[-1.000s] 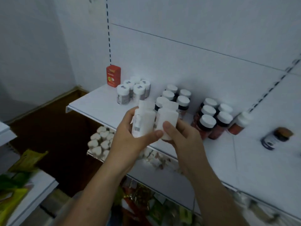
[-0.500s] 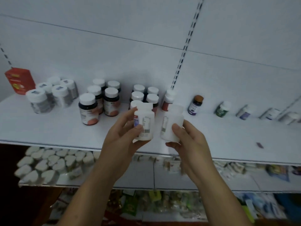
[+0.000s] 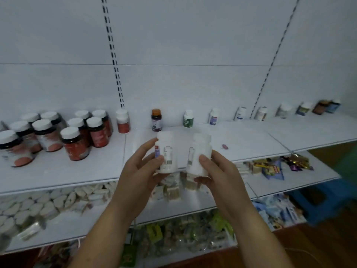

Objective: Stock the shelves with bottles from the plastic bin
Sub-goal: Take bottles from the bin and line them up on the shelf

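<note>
1. Left bottle [image 3: 166, 152] and right bottle [image 3: 199, 153], head view: fingers cover part of each, the bases sit behind the palms, and the label print is too blurred to read.
2. At far left the frame edge cuts off the cluster of dark bottles [image 3: 76, 144]. A blue shape [image 3: 324, 198] at lower right is smeared, so I cannot tell what it is. A small pink object [image 3: 225, 146] on the top shelf [image 3: 241, 140] is too tiny to identify.
3. The left hand [image 3: 139, 175] grips the left bottle, thumb across the front label and fingers curled behind. The right hand [image 3: 222, 175] grips the right bottle, thumb pressed on its front.
4. Both forearms rise from the bottom edge. The two bottles are upright in the air, side by side with a gap between them, in front of the top shelf's front lip.
5. Both are white plastic with white caps. The left one shows a barcode and a blue-and-red patch. The right one shows a narrow barcode strip and is otherwise plain.
6. Along the back of the shelf stand single bottles well apart, among them an orange-capped bottle [image 3: 156, 119] and a green bottle [image 3: 188, 118].
</note>
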Demonstrator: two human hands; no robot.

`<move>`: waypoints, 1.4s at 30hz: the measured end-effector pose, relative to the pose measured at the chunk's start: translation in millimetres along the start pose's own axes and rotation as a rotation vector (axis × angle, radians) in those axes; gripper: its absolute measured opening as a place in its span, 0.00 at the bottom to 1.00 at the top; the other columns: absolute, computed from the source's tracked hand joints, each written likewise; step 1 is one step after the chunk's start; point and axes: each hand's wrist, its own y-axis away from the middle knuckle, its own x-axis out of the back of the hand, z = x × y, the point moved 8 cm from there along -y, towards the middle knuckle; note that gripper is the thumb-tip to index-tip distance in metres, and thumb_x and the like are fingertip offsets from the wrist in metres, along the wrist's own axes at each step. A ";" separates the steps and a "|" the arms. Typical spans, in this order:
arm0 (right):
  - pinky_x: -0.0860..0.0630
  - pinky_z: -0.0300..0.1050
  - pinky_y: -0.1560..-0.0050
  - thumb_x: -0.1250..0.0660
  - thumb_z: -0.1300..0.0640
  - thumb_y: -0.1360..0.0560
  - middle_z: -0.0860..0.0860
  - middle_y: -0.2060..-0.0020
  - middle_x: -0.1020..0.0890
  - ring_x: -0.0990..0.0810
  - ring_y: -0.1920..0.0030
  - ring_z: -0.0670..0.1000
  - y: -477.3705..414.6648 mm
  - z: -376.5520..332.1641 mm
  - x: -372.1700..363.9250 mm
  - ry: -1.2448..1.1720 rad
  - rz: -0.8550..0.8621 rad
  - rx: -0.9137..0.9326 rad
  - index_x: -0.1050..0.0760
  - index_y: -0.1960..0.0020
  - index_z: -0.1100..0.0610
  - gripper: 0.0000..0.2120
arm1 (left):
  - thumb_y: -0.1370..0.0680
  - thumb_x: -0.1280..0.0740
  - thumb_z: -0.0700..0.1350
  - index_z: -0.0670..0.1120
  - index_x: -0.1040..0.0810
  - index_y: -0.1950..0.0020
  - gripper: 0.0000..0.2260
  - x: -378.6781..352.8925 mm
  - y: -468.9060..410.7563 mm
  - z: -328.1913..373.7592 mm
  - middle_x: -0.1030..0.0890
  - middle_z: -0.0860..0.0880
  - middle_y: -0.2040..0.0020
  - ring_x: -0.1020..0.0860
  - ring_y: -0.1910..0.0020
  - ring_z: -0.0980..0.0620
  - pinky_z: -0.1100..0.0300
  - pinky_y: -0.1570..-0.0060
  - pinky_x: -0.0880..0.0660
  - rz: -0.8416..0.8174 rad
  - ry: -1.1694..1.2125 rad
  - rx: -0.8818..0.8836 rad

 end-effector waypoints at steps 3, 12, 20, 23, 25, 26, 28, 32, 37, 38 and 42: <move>0.18 0.60 0.45 0.34 0.54 0.17 0.50 0.44 0.12 0.14 0.43 0.55 10.9 -6.7 58.8 -0.028 0.060 0.013 0.17 0.38 0.49 0.10 | 0.16 0.35 0.37 0.51 0.21 0.30 0.17 -55.4 1.4 -23.2 0.13 0.46 0.39 0.15 0.39 0.42 0.42 0.37 0.21 -0.048 -0.012 0.014; 0.19 0.51 0.51 0.35 0.55 0.16 0.50 0.42 0.13 0.15 0.42 0.55 17.9 -14.8 195.8 -0.134 0.239 -0.006 0.18 0.35 0.50 0.12 | 0.17 0.34 0.36 0.50 0.21 0.30 0.17 -202.4 -10.8 -80.4 0.13 0.44 0.39 0.15 0.39 0.42 0.44 0.41 0.19 -0.229 -0.057 0.073; 0.17 0.47 0.48 0.42 0.62 0.15 0.57 0.35 0.16 0.17 0.35 0.58 -22.0 -8.6 276.1 -0.449 0.227 -0.013 0.26 0.26 0.57 0.18 | 0.24 0.29 0.36 0.48 0.22 0.27 0.24 -280.9 -66.9 -132.8 0.15 0.43 0.37 0.15 0.39 0.41 0.40 0.43 0.17 -0.335 0.006 0.151; 0.16 0.47 0.49 0.45 0.62 0.15 0.60 0.36 0.17 0.16 0.38 0.58 -56.9 -2.8 301.8 -0.515 0.242 -0.060 0.26 0.27 0.56 0.19 | 0.27 0.27 0.37 0.46 0.25 0.25 0.30 -308.7 -102.9 -155.9 0.16 0.44 0.34 0.15 0.39 0.40 0.42 0.46 0.16 -0.370 0.014 0.174; 0.15 0.48 0.50 0.43 0.61 0.17 0.62 0.37 0.17 0.16 0.41 0.59 -79.7 -2.0 317.8 -0.554 0.266 -0.095 0.24 0.30 0.58 0.18 | 0.28 0.27 0.37 0.47 0.26 0.24 0.31 -326.8 -126.7 -167.3 0.16 0.45 0.35 0.15 0.39 0.42 0.44 0.47 0.15 -0.390 0.021 0.197; 0.16 0.48 0.50 0.41 0.60 0.19 0.63 0.37 0.17 0.16 0.42 0.60 -91.2 -1.2 326.7 -0.564 0.284 -0.109 0.23 0.31 0.58 0.18 | 0.27 0.27 0.37 0.47 0.25 0.25 0.30 -335.4 -138.9 -172.7 0.15 0.46 0.35 0.15 0.39 0.43 0.46 0.47 0.15 -0.398 0.019 0.204; 0.16 0.49 0.51 0.38 0.58 0.23 0.65 0.39 0.18 0.18 0.46 0.61 -110.2 1.0 344.0 -0.576 0.323 -0.115 0.24 0.30 0.59 0.22 | 0.24 0.29 0.34 0.50 0.24 0.27 0.26 -352.3 -160.0 -182.6 0.14 0.47 0.37 0.14 0.40 0.44 0.47 0.48 0.15 -0.420 0.005 0.216; 0.17 0.53 0.48 0.37 0.56 0.25 0.62 0.42 0.17 0.18 0.47 0.61 -140.5 9.2 374.3 -0.581 0.372 -0.107 0.25 0.29 0.59 0.25 | 0.26 0.24 0.37 0.56 0.23 0.28 0.29 -375.1 -192.0 -198.0 0.13 0.46 0.40 0.14 0.40 0.43 0.44 0.42 0.16 -0.434 -0.070 0.205; 0.16 0.50 0.54 0.34 0.54 0.25 0.59 0.47 0.16 0.17 0.50 0.61 -173.5 16.1 396.7 -0.509 0.333 -0.116 0.23 0.30 0.58 0.24 | 0.29 0.20 0.42 0.59 0.23 0.30 0.30 -384.6 -218.1 -208.0 0.13 0.46 0.41 0.15 0.40 0.42 0.43 0.41 0.17 -0.406 -0.124 0.166; 0.16 0.49 0.55 0.33 0.54 0.26 0.58 0.47 0.16 0.16 0.50 0.61 -181.8 17.2 400.1 -0.486 0.323 -0.120 0.22 0.31 0.58 0.24 | 0.29 0.20 0.43 0.59 0.22 0.30 0.29 -385.0 -222.7 -210.2 0.13 0.46 0.41 0.15 0.40 0.42 0.42 0.40 0.17 -0.401 -0.125 0.166; 0.17 0.50 0.53 0.33 0.53 0.26 0.59 0.47 0.15 0.15 0.52 0.60 -215.4 20.3 411.9 -0.386 0.263 -0.125 0.21 0.33 0.59 0.23 | 0.27 0.21 0.41 0.57 0.23 0.29 0.29 -383.7 -239.1 -216.8 0.13 0.43 0.40 0.16 0.39 0.38 0.39 0.39 0.19 -0.322 -0.133 0.164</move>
